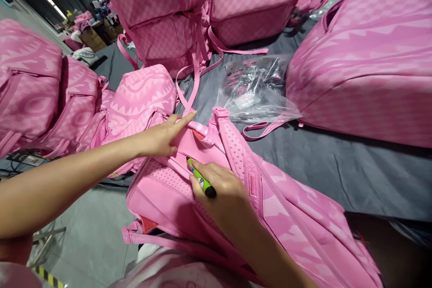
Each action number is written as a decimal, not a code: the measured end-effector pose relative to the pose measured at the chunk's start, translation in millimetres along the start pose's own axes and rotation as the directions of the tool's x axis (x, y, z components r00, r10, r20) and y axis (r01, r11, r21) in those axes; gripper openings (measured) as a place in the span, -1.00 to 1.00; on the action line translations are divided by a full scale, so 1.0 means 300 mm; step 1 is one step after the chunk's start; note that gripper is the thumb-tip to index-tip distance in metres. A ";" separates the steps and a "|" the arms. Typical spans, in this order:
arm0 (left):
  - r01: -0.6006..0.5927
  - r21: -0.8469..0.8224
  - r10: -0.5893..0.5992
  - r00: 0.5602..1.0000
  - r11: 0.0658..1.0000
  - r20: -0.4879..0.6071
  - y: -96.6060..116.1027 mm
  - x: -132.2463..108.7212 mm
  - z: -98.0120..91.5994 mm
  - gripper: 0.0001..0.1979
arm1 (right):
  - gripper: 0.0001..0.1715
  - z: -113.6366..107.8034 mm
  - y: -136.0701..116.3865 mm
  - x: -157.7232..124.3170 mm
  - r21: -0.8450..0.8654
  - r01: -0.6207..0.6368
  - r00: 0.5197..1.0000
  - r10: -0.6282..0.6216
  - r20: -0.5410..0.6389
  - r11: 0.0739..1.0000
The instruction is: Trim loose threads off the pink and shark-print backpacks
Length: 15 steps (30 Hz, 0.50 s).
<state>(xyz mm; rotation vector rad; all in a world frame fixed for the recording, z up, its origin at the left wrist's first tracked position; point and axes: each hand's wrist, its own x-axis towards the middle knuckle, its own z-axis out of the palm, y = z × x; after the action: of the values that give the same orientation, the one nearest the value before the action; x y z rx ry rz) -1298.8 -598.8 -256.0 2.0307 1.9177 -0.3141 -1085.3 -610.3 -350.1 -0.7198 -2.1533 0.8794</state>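
Observation:
A pink backpack (162, 193) lies back side up at the table's edge nearest me, its mesh padding and shoulder strap (232, 148) showing. My right hand (222, 189) grips a green marker (200, 177) with a black end. The marker's dark tip points down at the pink panel, close to or touching it; I cannot tell which. My left hand (164, 137) rests on the backpack's bottom part, left of the marker, with thumb and index finger spread apart. Beyond that hand sits another pink backpack (141, 94) with a tooth pattern.
Pink backpacks stand at the left (27, 85), at the back (158, 0) and at the right (364, 85). A clear plastic bag (256, 85) with dark contents lies on the grey cloth (313, 162). Loose pink straps (194, 85) hang near my left hand.

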 end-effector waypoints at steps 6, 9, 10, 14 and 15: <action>0.069 -0.168 -0.073 0.997 0.983 -0.019 -0.028 -0.006 -0.007 0.19 | -0.63 -0.015 -0.015 0.006 -0.013 0.051 0.997 -0.050 0.051 0.999; 0.092 -0.187 -0.089 0.996 0.978 0.024 -0.021 -0.008 -0.023 0.17 | -0.64 -0.006 -0.011 0.013 -0.009 0.072 0.997 -0.071 0.037 0.997; 0.092 -0.173 -0.088 0.996 0.981 0.030 -0.016 -0.008 -0.026 0.15 | -0.64 0.000 -0.008 0.017 -0.006 0.078 0.997 -0.078 0.022 0.997; 0.093 -0.118 -0.089 0.995 0.989 0.036 -0.007 -0.004 -0.029 0.14 | -0.65 0.027 -0.003 0.046 -0.004 0.052 0.999 -0.052 0.018 0.999; 0.092 -0.119 -0.088 0.995 0.989 0.042 -0.009 -0.002 -0.028 0.14 | -0.64 0.032 -0.005 0.056 0.002 0.033 0.999 -0.033 0.026 0.999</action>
<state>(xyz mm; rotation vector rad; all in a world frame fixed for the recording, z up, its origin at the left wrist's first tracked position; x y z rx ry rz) -1302.0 -596.1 -248.2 1.8534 1.9598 -0.2493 -1103.0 -603.1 -347.4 -0.6731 -2.1812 0.8773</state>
